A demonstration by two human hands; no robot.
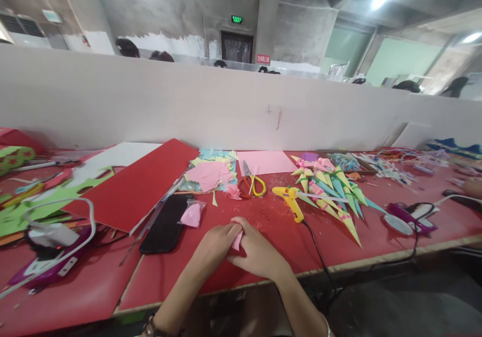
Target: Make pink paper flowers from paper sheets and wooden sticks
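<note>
My left hand (215,246) and my right hand (259,250) meet above the red table near its front edge. Between their closed fingers shows a small pink piece of paper or foam sheet (237,240); the fingers partly cover it. Just beyond the hands lie scissors (258,186) with red and yellow handles and a crumpled pink piece (233,191). Left of my left hand, a pink bundle in a clear bag (192,214) rests beside a black phone (167,224). To the right lies a yellow glue gun (289,200), its nozzle over several paper cones (344,216).
A large red sheet (139,184) and green cut-outs (41,206) cover the left. Pink scraps (211,174) and a pink sheet (265,161) lie at the back, before a white partition (211,106). Purple power strips (52,266) with cables sit at both sides.
</note>
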